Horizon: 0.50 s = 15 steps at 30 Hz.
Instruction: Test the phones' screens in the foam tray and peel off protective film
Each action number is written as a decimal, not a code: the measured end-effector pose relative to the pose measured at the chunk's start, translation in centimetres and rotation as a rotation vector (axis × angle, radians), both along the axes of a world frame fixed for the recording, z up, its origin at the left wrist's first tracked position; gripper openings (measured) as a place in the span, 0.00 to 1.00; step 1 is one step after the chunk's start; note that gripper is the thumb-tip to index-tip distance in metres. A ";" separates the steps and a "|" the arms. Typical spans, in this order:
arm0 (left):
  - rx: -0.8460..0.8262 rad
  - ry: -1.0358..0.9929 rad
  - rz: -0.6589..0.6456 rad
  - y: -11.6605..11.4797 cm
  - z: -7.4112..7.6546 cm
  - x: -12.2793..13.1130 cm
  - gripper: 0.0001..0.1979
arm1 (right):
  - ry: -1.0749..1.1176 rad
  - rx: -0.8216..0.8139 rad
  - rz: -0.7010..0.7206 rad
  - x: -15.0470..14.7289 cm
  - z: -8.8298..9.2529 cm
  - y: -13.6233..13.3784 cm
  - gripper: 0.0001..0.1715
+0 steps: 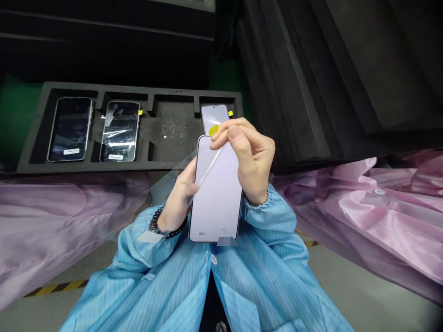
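Note:
A smartphone [217, 193] with a lit, pale lilac screen stands tilted in front of my chest. My left hand [178, 198] is closed on its left edge, with the thumb at the screen's side; the fingers behind it are hidden. Over the upper part of the screen, my right hand [251, 157] pinches a clear film [212, 165]. A yellow tab [213, 130] shows by its fingertips. The film's bent edge runs diagonally down to my left thumb, and a see-through part spreads out to the left. Small dark characters sit at the screen's lower left.
A dark foam tray [119, 167] with compartments lies beyond my hands. It bears two dark-screened phones [70, 130] [120, 131] on the left and a lit phone [214, 113] at right. Pink-sleeved people [69, 226] [363, 207] flank me. Black panels [346, 83] rise at right.

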State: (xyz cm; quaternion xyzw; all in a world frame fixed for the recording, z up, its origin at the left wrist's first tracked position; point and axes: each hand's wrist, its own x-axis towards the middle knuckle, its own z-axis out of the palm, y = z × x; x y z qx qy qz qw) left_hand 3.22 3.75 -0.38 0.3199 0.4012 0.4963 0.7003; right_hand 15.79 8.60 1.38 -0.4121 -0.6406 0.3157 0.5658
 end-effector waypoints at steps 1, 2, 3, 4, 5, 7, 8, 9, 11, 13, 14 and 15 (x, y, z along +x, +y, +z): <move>-0.004 0.006 -0.009 0.0 0.1 0.0 0.35 | -0.035 -0.008 -0.008 0.0 0.0 0.0 0.28; -0.003 0.015 -0.011 0.0 0.1 0.0 0.35 | -0.069 -0.020 -0.015 -0.1 0.0 0.0 0.29; 0.001 0.026 -0.005 0.0 0.1 0.0 0.35 | -0.095 -0.032 -0.022 -0.1 0.0 0.0 0.29; 0.006 0.035 0.006 0.0 0.1 0.0 0.34 | -0.111 -0.044 -0.026 -0.2 0.0 0.0 0.29; 0.016 0.040 0.021 0.0 0.1 0.1 0.34 | -0.112 -0.053 -0.026 -0.3 0.0 0.1 0.29; 0.024 0.039 0.029 0.0 -0.1 0.2 0.32 | -0.075 -0.044 0.012 -0.3 0.0 0.4 0.28; 0.020 0.037 0.028 0.0 -0.2 0.2 0.32 | -0.043 -0.034 0.048 -0.2 0.1 0.6 0.26; 0.013 0.040 0.025 0.1 -0.3 0.0 0.31 | -0.003 -0.022 0.089 -0.1 0.1 0.7 0.25; -0.017 0.072 0.037 0.4 -0.6 -0.7 0.29 | 0.068 0.017 0.148 0.5 0.3 0.7 0.23; -0.038 0.155 0.100 1.3 -0.8 -2.3 0.26 | 0.055 0.048 0.141 1.5 0.4 0.1 0.24; -0.035 0.229 0.141 2.0 -0.9 -3.5 0.24 | 0.018 0.061 0.126 2.1 0.3 -0.4 0.25; -0.010 0.319 0.201 3.0 -0.9 -4.7 0.23 | -0.039 0.060 0.118 2.7 0.1 -0.9 0.27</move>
